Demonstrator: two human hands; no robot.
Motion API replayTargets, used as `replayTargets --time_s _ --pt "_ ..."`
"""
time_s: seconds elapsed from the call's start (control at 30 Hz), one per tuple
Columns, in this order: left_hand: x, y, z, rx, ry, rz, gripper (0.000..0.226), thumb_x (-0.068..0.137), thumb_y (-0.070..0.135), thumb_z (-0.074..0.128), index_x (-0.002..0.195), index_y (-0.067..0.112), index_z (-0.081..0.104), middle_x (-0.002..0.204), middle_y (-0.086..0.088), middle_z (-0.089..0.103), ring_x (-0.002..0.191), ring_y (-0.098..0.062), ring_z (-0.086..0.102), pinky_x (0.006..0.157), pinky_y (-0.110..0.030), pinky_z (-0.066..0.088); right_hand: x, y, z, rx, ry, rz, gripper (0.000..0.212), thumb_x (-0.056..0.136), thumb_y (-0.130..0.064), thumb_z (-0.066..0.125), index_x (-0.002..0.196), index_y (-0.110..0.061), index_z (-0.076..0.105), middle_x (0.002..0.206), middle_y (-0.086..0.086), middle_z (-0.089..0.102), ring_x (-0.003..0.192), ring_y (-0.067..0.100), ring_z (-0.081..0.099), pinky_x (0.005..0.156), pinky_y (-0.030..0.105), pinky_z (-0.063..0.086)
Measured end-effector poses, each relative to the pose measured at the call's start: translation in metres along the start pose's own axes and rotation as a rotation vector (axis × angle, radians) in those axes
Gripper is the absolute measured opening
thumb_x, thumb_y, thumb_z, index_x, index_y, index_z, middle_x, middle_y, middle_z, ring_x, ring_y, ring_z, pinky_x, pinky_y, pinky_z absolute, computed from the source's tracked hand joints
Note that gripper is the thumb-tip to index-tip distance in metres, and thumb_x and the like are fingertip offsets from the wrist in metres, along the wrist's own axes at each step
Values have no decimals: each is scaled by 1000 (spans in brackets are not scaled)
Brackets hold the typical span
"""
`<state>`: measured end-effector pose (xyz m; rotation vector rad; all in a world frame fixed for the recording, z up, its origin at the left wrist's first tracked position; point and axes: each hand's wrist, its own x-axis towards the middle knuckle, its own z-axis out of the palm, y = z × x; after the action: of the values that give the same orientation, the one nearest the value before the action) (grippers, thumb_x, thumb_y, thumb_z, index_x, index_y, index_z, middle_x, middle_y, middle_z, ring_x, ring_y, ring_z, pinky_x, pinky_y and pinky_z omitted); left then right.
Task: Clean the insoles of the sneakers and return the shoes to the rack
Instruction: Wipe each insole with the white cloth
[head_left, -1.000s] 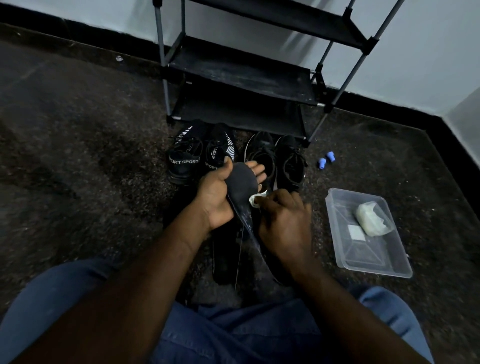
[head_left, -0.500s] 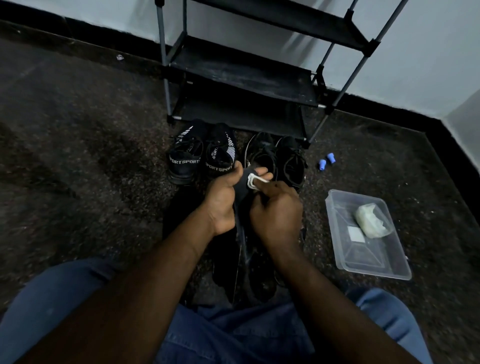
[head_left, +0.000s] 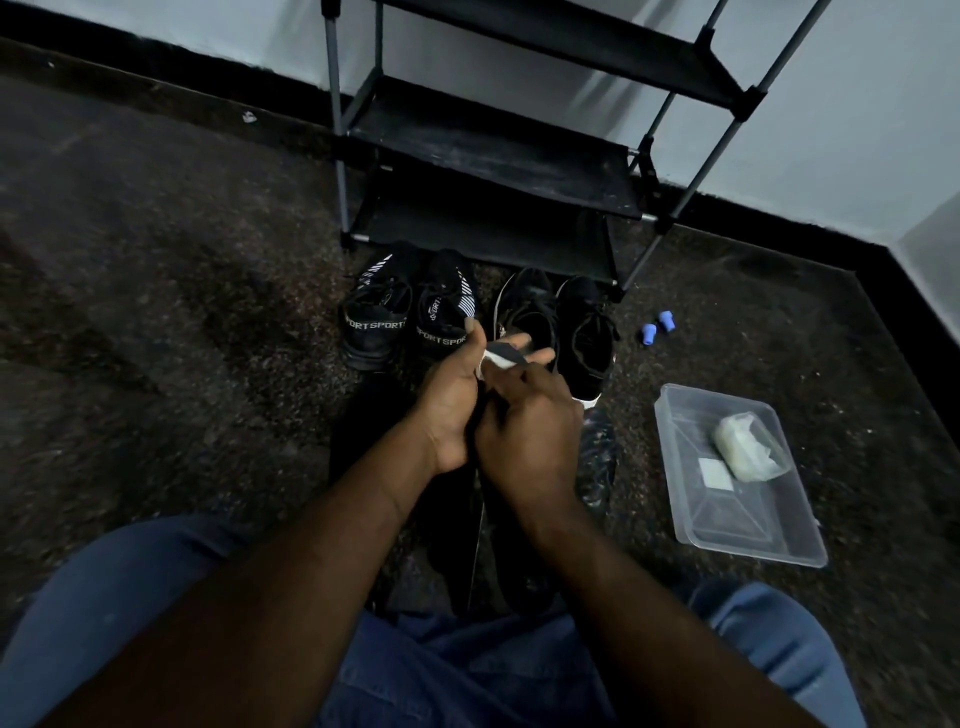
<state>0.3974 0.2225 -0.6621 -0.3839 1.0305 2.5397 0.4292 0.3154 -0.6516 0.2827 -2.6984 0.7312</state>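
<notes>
My left hand (head_left: 451, 400) grips a dark insole (head_left: 506, 354) near its top end, held upright over my lap. My right hand (head_left: 527, 423) presses a small white wipe (head_left: 488, 358) against the insole's top. Most of the insole is hidden between my hands. Two pairs of black sneakers stand on the floor just beyond: a pair lettered SPORT (head_left: 405, 317) on the left, a plain black pair (head_left: 558, 325) on the right. The black shoe rack (head_left: 493, 156) stands behind them, its shelves bare. More dark insoles (head_left: 457, 519) lie on the floor under my forearms.
A clear plastic tray (head_left: 727, 519) with a wipe packet (head_left: 745, 452) and a white square sits on the floor at my right. Two small blue caps (head_left: 657, 327) lie near the rack's right leg. White walls with black skirting meet in a corner at right.
My right hand has slid the wipe up the insole from its middle to its top end. Both hands have closed together, and the insole face that showed earlier is now covered.
</notes>
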Motion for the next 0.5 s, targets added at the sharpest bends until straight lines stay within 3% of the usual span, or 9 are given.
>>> replayTargets --time_s 0.2,0.4,0.5 --pt "1 -5 -5 63 65 21 64 99 62 48 136 13 65 137 -17 64 127 -32 62 108 -46 48 32 2 -16 -264 -38 -33 47 87 -45 35 106 -34 76 97 -2 67 92 28 59 74 40 41" --pt "5 9 -6 -74 61 68 66 108 53 26 141 3 54 140 -13 62 128 -28 61 100 -38 51 13 24 -21 -313 -52 -51 40 78 -30 51 111 -30 75 97 -1 68 93 30 60 75 42 44" --pt "6 14 -8 -160 47 75 66 109 53 23 139 2 52 142 -9 58 138 -29 51 112 -45 41 -6 28 -20 -236 -44 -76 44 79 -34 44 111 -29 74 97 -1 68 93 30 61 76 43 46"
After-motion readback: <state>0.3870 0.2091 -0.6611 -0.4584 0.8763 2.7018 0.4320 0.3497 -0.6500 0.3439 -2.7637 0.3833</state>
